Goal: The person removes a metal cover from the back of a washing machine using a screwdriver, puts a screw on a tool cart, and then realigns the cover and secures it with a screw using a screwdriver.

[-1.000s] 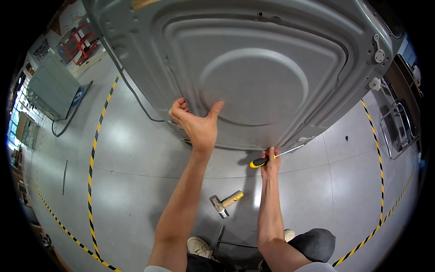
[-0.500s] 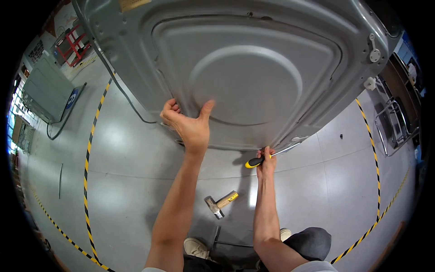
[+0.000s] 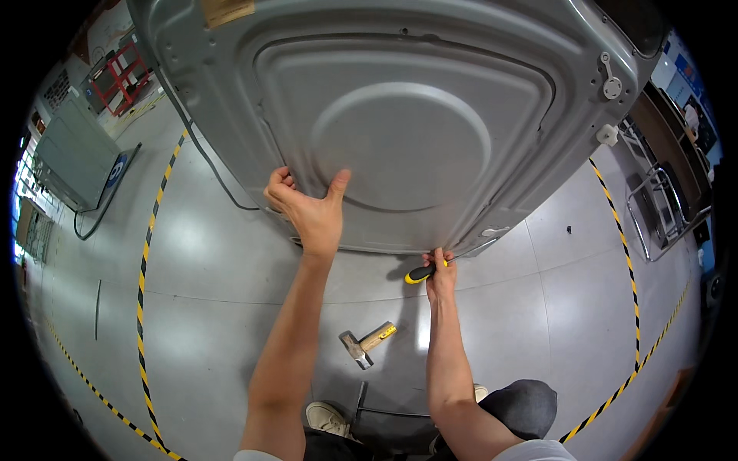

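Observation:
A large grey metal appliance housing (image 3: pixel 453 58) fills the upper view, its back panel (image 3: pixel 400 146) pressed with a round raised ring. Against the panel's lower left part rests my left hand (image 3: pixel 311 215), thumb spread apart and the other fingers bent near the groove. It holds no tool. My right hand (image 3: pixel 441 276) is at the housing's bottom edge, closed on a screwdriver (image 3: pixel 420 273) with a black and yellow handle. The screwdriver's shaft points up and right along that edge. Its tip lies close to the lower right corner; whether it touches is unclear.
On the floor between my arms lie a wooden-handled hammer (image 3: pixel 357 349) and a dark T-shaped bar (image 3: pixel 384 412) near my shoe. Yellow-black tape (image 3: pixel 144 284) marks the floor. Another grey appliance (image 3: pixel 73 157) and a red cart (image 3: pixel 123 81) stand left, a metal-framed chair (image 3: pixel 657 200) right.
The whole view has shifted slightly, so the housing and both hands appear a little further left. Both hands keep nearly the same places on the housing, and the screwdriver stays in my right hand.

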{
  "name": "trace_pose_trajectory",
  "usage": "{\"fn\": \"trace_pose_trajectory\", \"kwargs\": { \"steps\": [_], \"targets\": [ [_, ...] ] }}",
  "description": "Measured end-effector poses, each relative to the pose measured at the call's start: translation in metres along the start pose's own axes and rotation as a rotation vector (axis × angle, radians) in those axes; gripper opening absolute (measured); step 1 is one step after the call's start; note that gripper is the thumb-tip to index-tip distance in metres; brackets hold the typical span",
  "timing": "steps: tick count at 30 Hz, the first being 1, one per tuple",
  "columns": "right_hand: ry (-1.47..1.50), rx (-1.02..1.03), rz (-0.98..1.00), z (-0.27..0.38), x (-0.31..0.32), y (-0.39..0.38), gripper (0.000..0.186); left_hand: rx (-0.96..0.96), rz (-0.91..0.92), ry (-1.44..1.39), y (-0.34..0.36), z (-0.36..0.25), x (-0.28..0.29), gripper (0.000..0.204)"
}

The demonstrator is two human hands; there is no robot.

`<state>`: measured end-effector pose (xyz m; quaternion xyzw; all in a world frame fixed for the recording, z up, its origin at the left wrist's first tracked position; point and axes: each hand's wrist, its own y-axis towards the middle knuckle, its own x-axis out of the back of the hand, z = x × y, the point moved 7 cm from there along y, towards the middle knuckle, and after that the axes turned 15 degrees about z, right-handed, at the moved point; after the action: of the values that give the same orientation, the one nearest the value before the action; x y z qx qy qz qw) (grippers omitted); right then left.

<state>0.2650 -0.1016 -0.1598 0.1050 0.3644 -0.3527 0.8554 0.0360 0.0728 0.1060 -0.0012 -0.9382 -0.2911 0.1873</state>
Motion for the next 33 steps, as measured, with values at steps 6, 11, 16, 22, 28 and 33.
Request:
{"fn": "trace_pose_trajectory", "kwargs": {
  "steps": [6,11,16,22,28,33],
  "targets": [
    [0.000,0.013,-0.003,0.001,0.000,0.000,0.020,0.001,0.006,-0.012,-0.001,-0.003,0.002,0.090],
    [-0.035,0.016,-0.006,0.001,0.001,0.002,0.021,-0.019,-0.013,0.006,-0.001,-0.004,0.001,0.089],
    [-0.044,0.028,-0.032,-0.001,0.001,0.001,0.021,-0.001,-0.007,0.011,-0.002,-0.003,0.000,0.088],
    [-0.077,0.029,-0.028,-0.002,0.000,0.001,0.019,-0.003,0.002,0.015,-0.001,-0.004,0.004,0.088],
    [-0.114,0.023,-0.076,0.001,0.001,-0.002,0.018,-0.052,-0.006,0.215,0.000,-0.008,0.002,0.087],
    [-0.097,-0.005,-0.144,0.000,-0.001,-0.015,0.021,-0.060,-0.024,0.147,0.000,-0.006,0.005,0.085]
  ]
}}
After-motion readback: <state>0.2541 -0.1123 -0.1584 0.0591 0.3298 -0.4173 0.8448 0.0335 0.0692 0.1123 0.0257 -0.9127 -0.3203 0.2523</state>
